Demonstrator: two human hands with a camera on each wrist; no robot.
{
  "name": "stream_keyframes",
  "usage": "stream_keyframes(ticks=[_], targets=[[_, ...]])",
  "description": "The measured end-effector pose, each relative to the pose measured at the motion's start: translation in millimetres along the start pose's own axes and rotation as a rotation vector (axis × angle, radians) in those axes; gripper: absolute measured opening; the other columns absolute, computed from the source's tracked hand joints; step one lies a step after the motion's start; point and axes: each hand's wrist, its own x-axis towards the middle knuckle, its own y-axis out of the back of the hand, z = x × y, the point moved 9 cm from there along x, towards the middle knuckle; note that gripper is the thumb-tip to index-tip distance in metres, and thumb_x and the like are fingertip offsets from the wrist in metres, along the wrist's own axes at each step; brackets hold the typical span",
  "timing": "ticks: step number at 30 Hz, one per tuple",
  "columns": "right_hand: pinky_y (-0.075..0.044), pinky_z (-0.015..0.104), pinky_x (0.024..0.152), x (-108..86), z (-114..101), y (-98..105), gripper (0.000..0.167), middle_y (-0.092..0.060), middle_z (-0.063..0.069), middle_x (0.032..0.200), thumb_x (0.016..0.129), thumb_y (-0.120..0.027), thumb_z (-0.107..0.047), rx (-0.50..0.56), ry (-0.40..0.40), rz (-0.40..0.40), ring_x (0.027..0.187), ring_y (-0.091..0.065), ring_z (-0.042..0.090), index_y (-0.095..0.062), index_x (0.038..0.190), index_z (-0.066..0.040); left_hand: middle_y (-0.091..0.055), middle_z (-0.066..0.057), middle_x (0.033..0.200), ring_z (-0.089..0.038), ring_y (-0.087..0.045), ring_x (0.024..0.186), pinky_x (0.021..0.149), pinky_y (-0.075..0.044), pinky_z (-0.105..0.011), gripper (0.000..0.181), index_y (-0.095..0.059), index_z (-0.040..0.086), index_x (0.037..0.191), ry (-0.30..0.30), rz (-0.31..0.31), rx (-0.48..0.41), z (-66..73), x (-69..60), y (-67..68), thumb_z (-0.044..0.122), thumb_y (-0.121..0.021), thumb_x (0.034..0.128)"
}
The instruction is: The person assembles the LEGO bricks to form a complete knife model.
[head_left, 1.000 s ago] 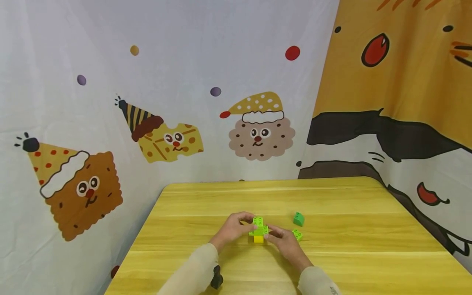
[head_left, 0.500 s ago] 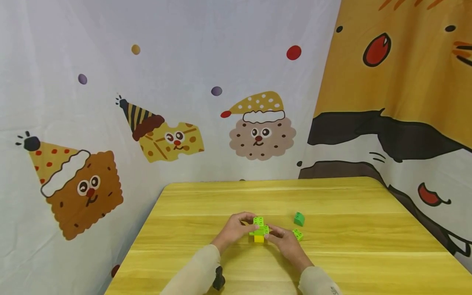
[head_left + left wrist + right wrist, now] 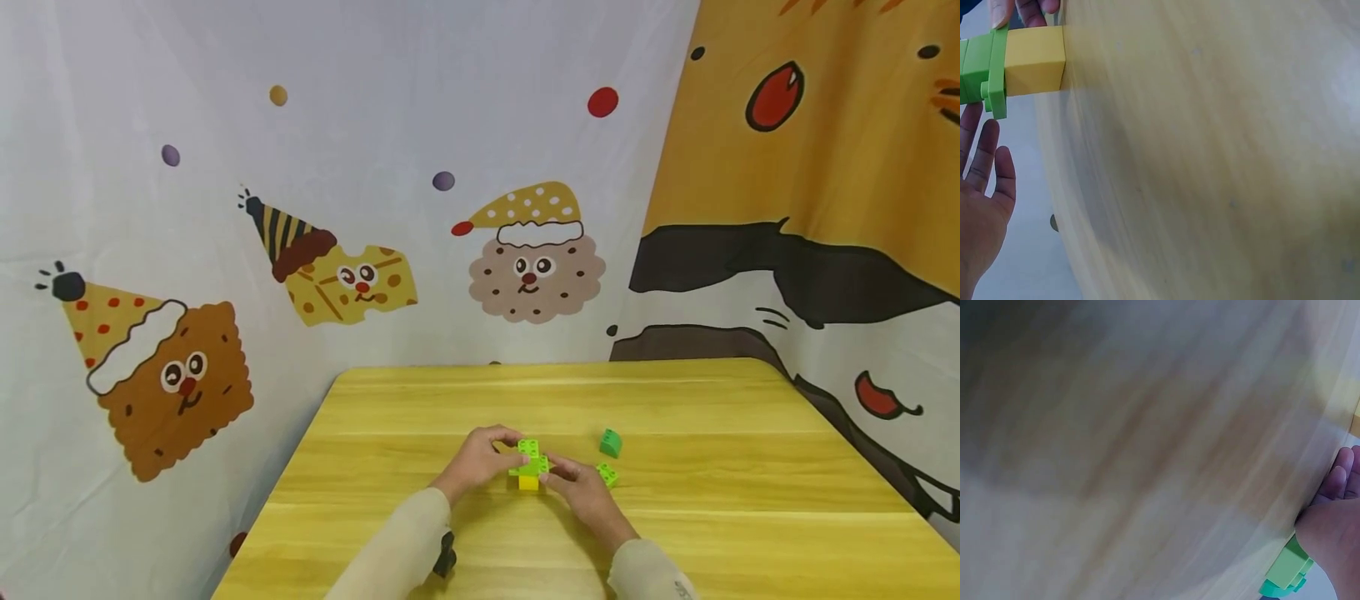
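A small toy brick stack stands between my hands in the head view: a yellow brick [image 3: 528, 482] at the bottom, a wider light green piece above it, and a light green brick [image 3: 528, 447] on top. From the left, my left hand [image 3: 478, 462] holds the upper green part, thumb in front and fingers behind. At the right end of the wider piece, my right hand [image 3: 588, 496] pinches with thumb and fingertips. In the left wrist view the yellow brick [image 3: 1035, 60] meets the tabletop. My right hand [image 3: 1335, 531] hides most of the stack in the right wrist view.
Right of my right hand lies a loose light green brick [image 3: 607, 475]. Behind it is a darker green brick with a curved side [image 3: 611, 443]. The wooden table [image 3: 420, 400] ends at a cartoon-printed cloth [image 3: 360, 125]. A black object [image 3: 446, 557] sits at my left sleeve.
Both hands stay on the stack in nearly the same pose. The whole head view shifts slightly; no brick visibly moves on the table.
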Motion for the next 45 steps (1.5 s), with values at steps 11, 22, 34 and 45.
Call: stream_keyframes(ticks=[11,22,34,45], targets=[[-0.044,0.057,0.095,1.9,1.3,1.2,0.05,-0.068,0.007,0.113,0.094,-0.069,-0.033,0.015,-0.006,-0.003,0.111,-0.06,0.029,-0.06,0.138,-0.01,-0.065,0.006,0.104,-0.023,-0.057,0.1,0.073,-0.05,-0.031,0.031,-0.073,0.021,0.114,0.007,-0.005,-0.014,-1.8,2.0,-2.5,0.035,-0.078,0.0871],[-0.043,0.058,0.097,0.1,0.7,-0.5,0.047,-0.068,0.008,0.115,0.095,-0.069,-0.03,0.023,0.006,0.006,0.111,-0.06,0.029,-0.061,0.136,-0.01,-0.065,0.006,0.103,-0.021,-0.058,0.097,0.076,-0.05,-0.034,0.031,-0.071,0.023,0.117,0.031,-0.038,-0.027,-3.8,-4.0,-3.1,0.038,-0.075,0.0897],[-0.046,0.053,0.094,-1.3,-5.5,0.8,0.048,-0.069,0.007,0.109,0.095,-0.069,-0.026,0.015,0.013,0.013,0.106,-0.061,0.025,-0.059,0.137,-0.006,-0.065,0.002,0.109,-0.021,-0.057,0.103,0.087,-0.048,-0.045,0.043,-0.069,0.014,0.123,0.091,-0.068,0.057,-15.8,-10.8,7.5,0.034,-0.078,0.0869],[-0.043,0.056,0.097,-0.6,-2.7,1.0,0.049,-0.069,0.01,0.112,0.094,-0.07,-0.026,0.015,-0.003,0.023,0.109,-0.06,0.028,-0.059,0.137,-0.006,-0.067,0.005,0.101,-0.015,-0.061,0.096,0.09,-0.049,-0.039,0.03,-0.071,0.016,0.114,0.092,-0.112,0.002,-34.0,-14.6,-0.8,0.025,-0.079,0.0868]])
